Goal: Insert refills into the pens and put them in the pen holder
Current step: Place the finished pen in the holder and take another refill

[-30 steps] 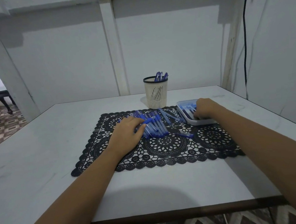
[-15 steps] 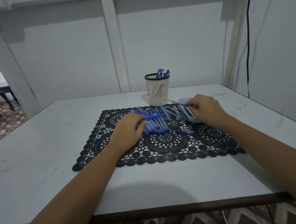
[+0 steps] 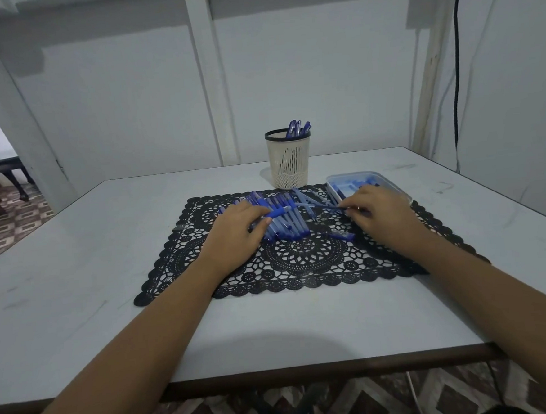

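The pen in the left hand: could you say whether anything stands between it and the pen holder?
Nothing visible does: only loose pens lie flat on the mat between the pen in the left hand and the pen holder.

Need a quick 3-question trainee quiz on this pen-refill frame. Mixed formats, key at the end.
1. True or false: the cream mesh pen holder with the black rim is empty.
2. Multiple choice: the right hand pinches (A) a thin blue refill, (B) a pen cap, (C) the holder's rim.
3. Fill in: the left hand grips one blue plastic ___ above the pile of pens on the black lace placemat.
Key: 1 false, blue pens stick out of it. 2 A. 3 pen.
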Tool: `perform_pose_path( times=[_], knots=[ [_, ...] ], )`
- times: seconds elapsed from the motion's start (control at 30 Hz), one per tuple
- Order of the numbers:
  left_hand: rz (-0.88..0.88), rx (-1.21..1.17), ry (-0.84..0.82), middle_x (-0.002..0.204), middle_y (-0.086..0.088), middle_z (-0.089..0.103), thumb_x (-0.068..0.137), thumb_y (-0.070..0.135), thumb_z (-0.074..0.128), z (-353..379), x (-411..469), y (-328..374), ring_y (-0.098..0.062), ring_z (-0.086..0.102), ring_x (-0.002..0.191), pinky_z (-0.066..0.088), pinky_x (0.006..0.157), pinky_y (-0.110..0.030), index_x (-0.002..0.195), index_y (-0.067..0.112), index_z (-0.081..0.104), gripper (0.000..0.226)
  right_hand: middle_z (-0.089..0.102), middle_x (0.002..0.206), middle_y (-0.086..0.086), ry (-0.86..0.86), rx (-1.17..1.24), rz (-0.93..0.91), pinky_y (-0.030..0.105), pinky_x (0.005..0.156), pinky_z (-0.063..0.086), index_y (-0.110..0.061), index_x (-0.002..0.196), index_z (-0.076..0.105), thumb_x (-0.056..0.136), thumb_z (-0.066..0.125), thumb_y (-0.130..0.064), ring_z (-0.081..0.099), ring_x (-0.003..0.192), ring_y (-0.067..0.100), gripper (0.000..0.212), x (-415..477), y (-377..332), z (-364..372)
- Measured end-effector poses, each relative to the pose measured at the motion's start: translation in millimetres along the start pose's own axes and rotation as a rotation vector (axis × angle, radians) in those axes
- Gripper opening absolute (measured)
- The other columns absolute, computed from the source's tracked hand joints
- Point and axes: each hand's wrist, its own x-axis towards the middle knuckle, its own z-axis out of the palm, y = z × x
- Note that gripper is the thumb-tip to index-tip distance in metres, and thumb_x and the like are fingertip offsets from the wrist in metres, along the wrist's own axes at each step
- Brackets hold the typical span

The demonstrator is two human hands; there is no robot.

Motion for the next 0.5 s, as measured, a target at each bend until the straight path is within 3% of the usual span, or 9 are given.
perform_pose_path(
  times=[0.33, 0.5],
  knots=[
    [-0.044, -0.056, -0.010, 0.090, -0.005, 0.062, 0.092, 0.021, 0.054, -1.0, 0.0, 3.3, -0.019, 0.054, 0.085, 0.043, 0.079, -0.034, 0.109, 0.009, 0.065, 0.024, 0.061, 0.098, -0.001, -0.033, -0.020, -0.053, 0.036, 0.076, 0.039, -0.024, 0.108, 0.068, 0.090, 0.056, -0.019, 0.054, 0.095, 0.018, 0.022, -3.6, -6.3, -1.3],
    [0.011, -0.004, -0.042, 0.090, -0.004, 0.062, 0.092, 0.023, 0.053, -1.8, -1.1, 0.7, -0.017, 0.054, 0.084, 0.043, 0.079, -0.033, 0.107, 0.010, 0.066, 0.024, 0.064, 0.080, 0.006, 0.106, -0.192, -0.232, 0.042, 0.067, 0.038, -0.016, 0.093, 0.072, 0.075, 0.071, -0.002, 0.060, 0.074, 0.031, 0.022, -4.8, -6.4, -3.9]
  ],
)
